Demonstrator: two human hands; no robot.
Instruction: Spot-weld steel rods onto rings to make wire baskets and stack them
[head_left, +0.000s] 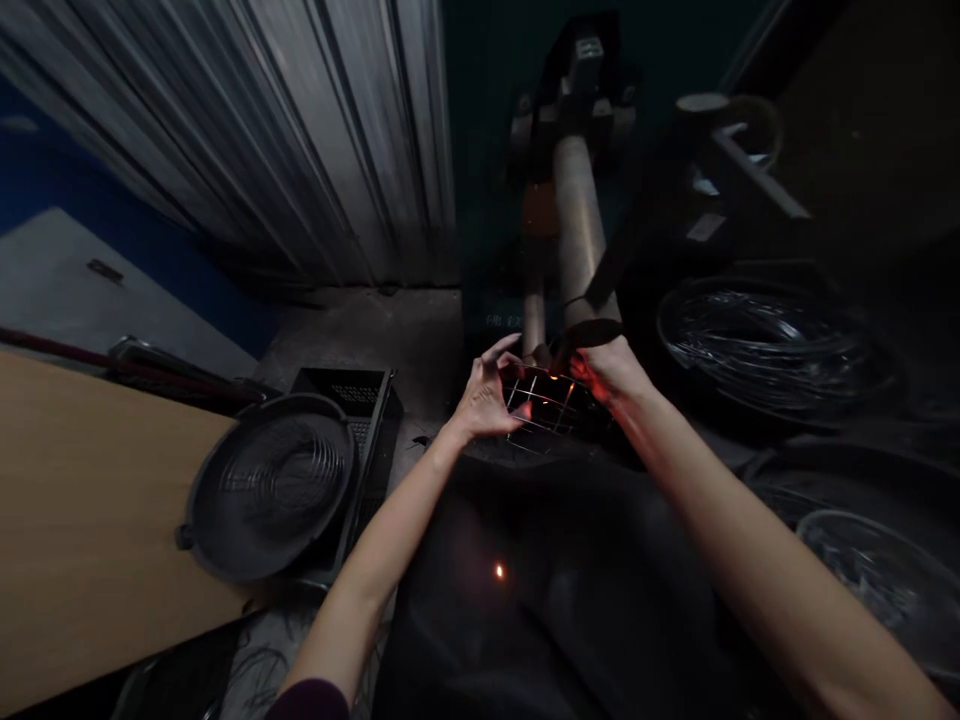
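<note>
A thin wire grid (pixel 546 405) lies between my hands, below the end of a thick metal arm (pixel 581 220) of a machine. My left hand (pixel 489 398) is at the grid's left side with its fingers spread apart, thumb low and fingertips high. My right hand (pixel 609 370) is closed at the grid's upper right, right under the arm's end; what its fingers hold is hidden. Orange glints show on the grid, and red light falls on the right fingers. A bright spark (pixel 499 571) shows in front of the dark cloth over my lap.
At the left, a black round pan (pixel 274 490) with curved wire pieces rests on a dark crate (pixel 375 385) beside a wooden board (pixel 97 500). Basins of wire (pixel 772 345) and rings (pixel 870 570) stand at the right. Corrugated metal (pixel 337 130) rises behind.
</note>
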